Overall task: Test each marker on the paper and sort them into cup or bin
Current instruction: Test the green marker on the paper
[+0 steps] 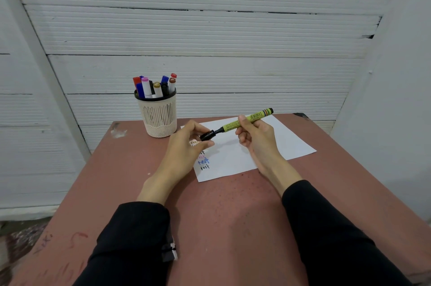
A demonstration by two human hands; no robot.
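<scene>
My right hand (254, 135) grips a green-barrelled marker (247, 120) above the white paper (279, 143), its black tip pointing left. My left hand (186, 143) pinches the marker's black cap (207, 135) right at the tip; I cannot tell whether cap and tip touch. The paper lies on the reddish table (221, 204) and carries several handwritten "test" words (203, 162) in different colours near its left edge, partly hidden by my left hand. A cream mesh cup (159, 115) at the table's back left holds several markers (154, 86).
White ribbed wall panels (210, 29) stand close behind and beside the table. The table's left edge runs diagonally to the floor at the lower left. No bin is in view.
</scene>
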